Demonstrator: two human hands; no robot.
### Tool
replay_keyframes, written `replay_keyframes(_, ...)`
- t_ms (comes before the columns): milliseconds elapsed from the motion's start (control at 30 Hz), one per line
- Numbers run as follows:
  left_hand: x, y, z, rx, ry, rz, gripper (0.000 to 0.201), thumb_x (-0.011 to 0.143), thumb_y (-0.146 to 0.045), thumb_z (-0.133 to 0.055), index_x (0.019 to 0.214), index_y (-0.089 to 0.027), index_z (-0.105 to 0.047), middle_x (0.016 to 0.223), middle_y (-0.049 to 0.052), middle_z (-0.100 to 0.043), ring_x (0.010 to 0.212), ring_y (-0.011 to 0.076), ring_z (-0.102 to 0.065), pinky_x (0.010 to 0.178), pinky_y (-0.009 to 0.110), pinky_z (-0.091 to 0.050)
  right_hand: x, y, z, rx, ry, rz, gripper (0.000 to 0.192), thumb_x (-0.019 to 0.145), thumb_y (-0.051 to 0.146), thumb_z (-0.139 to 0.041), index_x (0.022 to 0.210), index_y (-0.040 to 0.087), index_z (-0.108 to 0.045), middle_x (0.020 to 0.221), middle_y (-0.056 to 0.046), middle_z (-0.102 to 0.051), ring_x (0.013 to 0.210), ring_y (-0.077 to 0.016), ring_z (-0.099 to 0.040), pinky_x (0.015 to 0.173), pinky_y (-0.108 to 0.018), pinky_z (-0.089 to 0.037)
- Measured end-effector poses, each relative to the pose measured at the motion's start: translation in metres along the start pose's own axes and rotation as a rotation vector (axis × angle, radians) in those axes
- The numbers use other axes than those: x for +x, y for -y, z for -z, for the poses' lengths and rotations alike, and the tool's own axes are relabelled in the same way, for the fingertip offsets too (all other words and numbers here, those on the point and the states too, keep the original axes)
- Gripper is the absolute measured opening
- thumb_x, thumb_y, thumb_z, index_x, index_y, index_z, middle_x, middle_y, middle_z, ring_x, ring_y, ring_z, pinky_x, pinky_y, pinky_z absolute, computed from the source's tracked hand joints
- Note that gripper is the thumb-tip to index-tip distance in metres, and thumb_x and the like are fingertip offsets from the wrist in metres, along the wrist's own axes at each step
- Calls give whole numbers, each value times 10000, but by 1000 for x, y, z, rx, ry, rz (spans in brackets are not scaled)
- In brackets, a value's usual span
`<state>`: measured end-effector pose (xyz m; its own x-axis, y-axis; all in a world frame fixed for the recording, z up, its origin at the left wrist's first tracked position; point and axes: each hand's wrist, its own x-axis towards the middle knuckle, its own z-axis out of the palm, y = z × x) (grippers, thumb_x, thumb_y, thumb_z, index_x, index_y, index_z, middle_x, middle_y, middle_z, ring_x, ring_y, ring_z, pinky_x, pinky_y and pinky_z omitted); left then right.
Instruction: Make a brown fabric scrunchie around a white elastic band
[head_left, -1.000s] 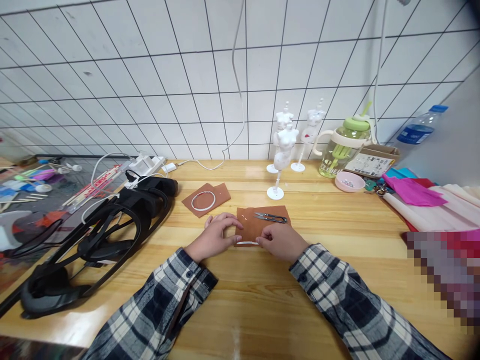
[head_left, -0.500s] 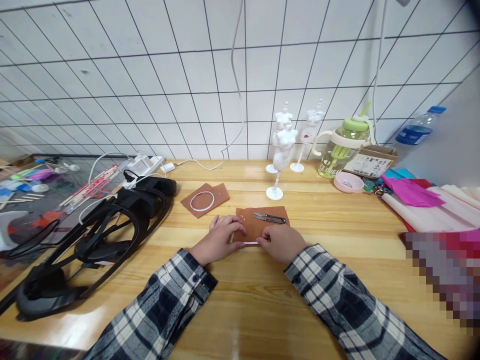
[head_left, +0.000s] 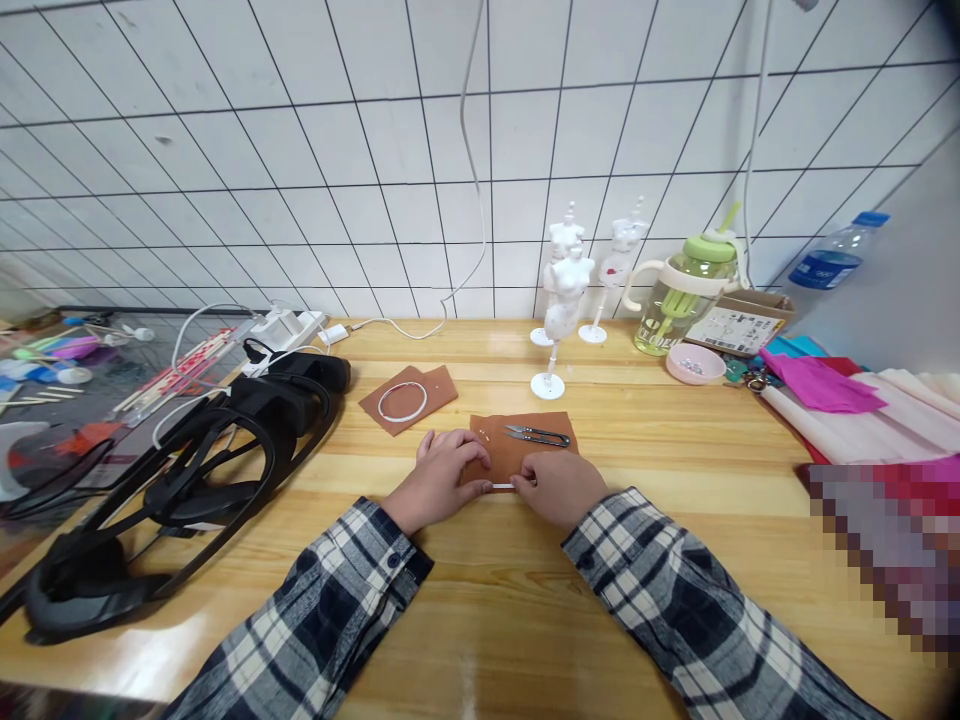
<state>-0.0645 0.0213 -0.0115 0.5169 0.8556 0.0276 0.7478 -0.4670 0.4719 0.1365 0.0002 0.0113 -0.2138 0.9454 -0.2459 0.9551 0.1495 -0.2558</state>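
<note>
A brown sheet [head_left: 517, 425] lies on the table under both hands. Along its near edge runs a short, thin white strip [head_left: 502, 487]. My left hand [head_left: 442, 478] has curled fingers resting on the sheet, and its thumb presses the strip's left end. Closed in a pinch, my right hand [head_left: 559, 485] grips the right end of the strip; its fingertips are partly hidden. Black-handled thread snips [head_left: 541, 436] lie on the sheet beyond my right hand. Tiny white bits [head_left: 484, 436] are scattered near my left fingers. Farther left, a white ring [head_left: 403, 402] rests on another brown piece [head_left: 441, 382].
A black headset-like frame [head_left: 247, 450] lies at the left, near a white power strip [head_left: 289, 330]. White mannequin stands [head_left: 568, 285] rise behind the hands. A green-lidded jug [head_left: 686, 290], a pink bowl [head_left: 696, 364] and folded fabrics [head_left: 832, 385] sit at the right.
Both hands stay nearly in place on the sheet and strip. The right hand has shifted very slightly left, and the whole view has moved a little.
</note>
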Motion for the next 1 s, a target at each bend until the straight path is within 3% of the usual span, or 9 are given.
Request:
replay_keyframes(233, -1, -5, 5, 48, -46, -11, 271, 796, -382, -659, 1035, -271, -593, 1187, 44, -542, 1154, 249, -473, 1080, 536, -209, 0, 2, -3, -46, -1, -8, 298, 881, 426, -454, 828, 230, -672, 837, -53, -709, 801, -214, -652, 640, -291, -411)
replay_keyframes(367, -15, -25, 3, 147, -41, -203, 259, 882, -306, -528, 1131, -257, -582, 1333, 69, -503, 1262, 227, -433, 1133, 454, -218, 0, 1, -6, -57, -22, -14, 305, 879, 436, -459, 864, 215, -668, 867, -72, -706, 818, -224, -655, 652, -296, -426)
replay_keyframes(467, -34, -40, -11, 272, 14, -197, 610, 899, -418, -470, 1438, -180, -313, 1522, 140, -303, 1410, 276, -257, 1145, 480, -207, 0, 2, -7, -47, -20, -8, 295, 888, 420, -450, 854, 222, -666, 866, -61, -708, 820, -218, -657, 669, -297, -430)
replay_keyframes(567, -49, -49, -26, 346, 134, -178, 783, 893, -579, -386, 1495, -126, -172, 1551, 174, -198, 1438, 300, -178, 1150, 513, -180, 0, 3, -6, -29, -27, -11, 272, 878, 411, -468, 838, 234, -670, 850, -47, -712, 821, -207, -652, 667, -289, -422)
replay_keyframes(767, -53, -49, -27, 346, 137, -161, 860, 863, -680, -329, 1508, -146, -131, 1549, 172, -190, 1432, 322, -192, 1145, 570, -154, 4, -13, 1, 91, 16, 28, 305, 850, 478, -512, 770, 235, -679, 805, -13, -706, 747, -161, -624, 602, -262, -367)
replay_keyframes(1000, -53, -48, -27, 330, 126, -188, 862, 861, -682, -335, 1494, -115, -195, 1542, 188, -206, 1431, 321, -195, 1152, 520, -196, 9, -34, 3, 179, 18, 6, 283, 819, 467, -562, 717, 234, -688, 735, 8, -685, 674, -128, -578, 557, -246, -319)
